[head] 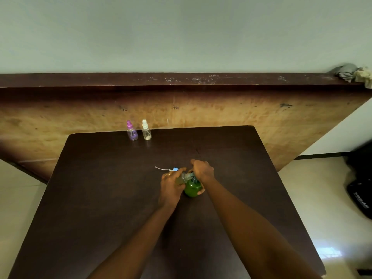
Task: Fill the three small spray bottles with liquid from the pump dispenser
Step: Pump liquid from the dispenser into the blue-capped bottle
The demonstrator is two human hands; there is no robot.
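Note:
A green pump dispenser (192, 189) stands mid-table. My right hand (202, 170) lies over its pump head, with the thumb down the bottle's right side. My left hand (171, 184) grips a small clear spray bottle (182, 179), uncapped and tilted under the pump's spout. This bottle's blue spray top with its white tube (168, 169) lies on the table just behind my left hand. Two more small spray bottles stand at the far edge: one with a purple top (132, 131), one with a white top (146, 130), both capped.
The dark wooden table (100, 198) ends near a tall wooden board (221, 109) leaning at the back. Grey and pale cloths (354, 74) sit on the board's top right end. A black bag (360, 190) lies on the floor at right.

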